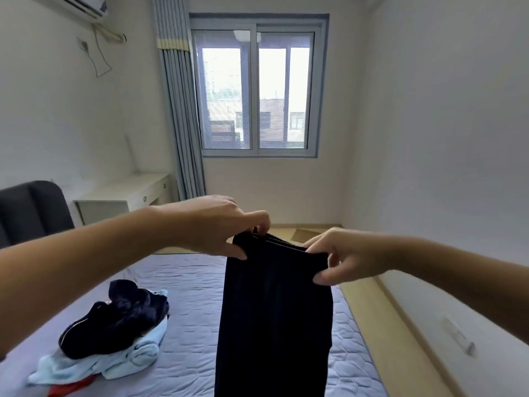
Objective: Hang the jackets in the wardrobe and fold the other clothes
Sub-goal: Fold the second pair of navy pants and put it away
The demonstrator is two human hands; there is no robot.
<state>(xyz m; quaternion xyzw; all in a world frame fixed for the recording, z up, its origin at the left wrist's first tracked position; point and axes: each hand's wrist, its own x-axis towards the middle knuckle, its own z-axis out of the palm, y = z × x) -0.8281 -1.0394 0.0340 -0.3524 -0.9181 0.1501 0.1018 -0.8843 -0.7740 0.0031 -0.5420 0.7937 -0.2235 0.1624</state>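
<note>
Right now your left grip (217, 224) pinches the left corner of the top edge of a black garment (274, 310), with the thumb on the near side and the fingers curled over the far side. Your right grip (343, 253) pinches the right corner of the same edge, so that edge is held between the two. From there the garment hangs straight down in the air above the bed (200, 276), and its lower end runs out of the bottom of the view. To your left on the quilted mattress lies a heap: a dark navy piece (114, 319) on top of a pale blue piece (137, 351), with a bit of red cloth (71, 388) showing under them at the near edge. Past the bed you have a white table (123, 196) beside the dark headboard (31, 207), then a blue-grey curtain (180, 110) and a window (257, 90)
</note>
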